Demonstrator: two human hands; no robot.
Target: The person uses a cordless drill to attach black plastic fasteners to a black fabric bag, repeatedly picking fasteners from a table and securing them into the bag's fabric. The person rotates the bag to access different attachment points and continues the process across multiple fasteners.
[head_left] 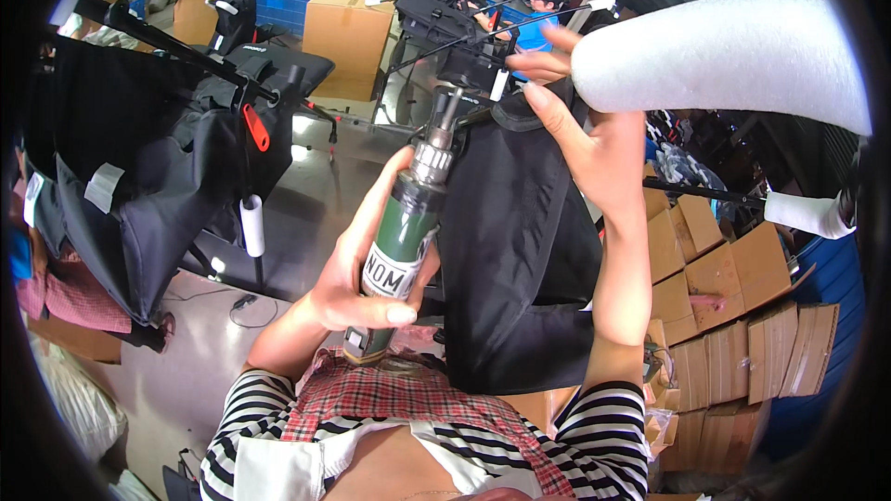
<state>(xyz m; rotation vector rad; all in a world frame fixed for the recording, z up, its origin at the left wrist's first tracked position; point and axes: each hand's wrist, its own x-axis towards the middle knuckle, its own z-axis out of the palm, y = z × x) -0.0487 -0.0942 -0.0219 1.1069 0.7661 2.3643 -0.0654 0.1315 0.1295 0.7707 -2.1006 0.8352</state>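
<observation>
An upright electric screwdriver (406,218) with a green body and metal tip is in my left hand (357,283). My fingers wrap round its lower half, thumb across the front. The tip points up beside a black fabric piece (506,250), which hangs before me. At the fabric's upper end, my right hand (599,153) is raised, thumb and fingers apart. A thick bar wrapped in white foam (715,60) passes in front of the right palm and hides part of it. The right fingertips are slightly blurred.
A black fabric stroller-like frame (158,167) with a red lever (255,128) stands on the left. Cardboard boxes (715,278) are stacked at right; a large carton (348,42) stands farther back. Beyond it, people in blue shirts (534,32) work. A cable (246,306) lies on the floor.
</observation>
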